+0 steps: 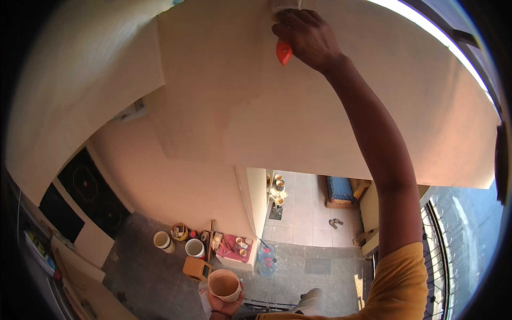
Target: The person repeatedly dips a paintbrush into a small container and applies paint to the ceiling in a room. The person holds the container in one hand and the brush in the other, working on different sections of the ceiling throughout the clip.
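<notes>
Red-handled tool [284, 53] was found at the top of the view, in the right hand [309, 37], before the pale pinkish wall [256, 117]. Its red end projected below the fist on the left side of the hand; its pale, wider end showed above the knuckles and ran to the upper edge. The grip hid the middle portion. Exact kind could not be confirmed, a brush being likely.

The long axis stood close to upright in the view. The red end tapered to a point directed at the lower edge; the pale end was directed at the upper edge. Whether the pale end touched the wall could not be told.

The right hand's fingers were curled around the tool, pressed together, with the back of the hand toward the camera and the arm extended upward. The left hand [230, 306], low in the view, was cupped under and around the side of a round pot [224, 284], its mouth facing the camera.

Beyond the pot, on the grey floor [154, 277], an orange container [197, 268] was noted, with a white bucket [195, 248] behind it. To the right lay a red cover [232, 257] bearing small cups [242, 252].
</notes>
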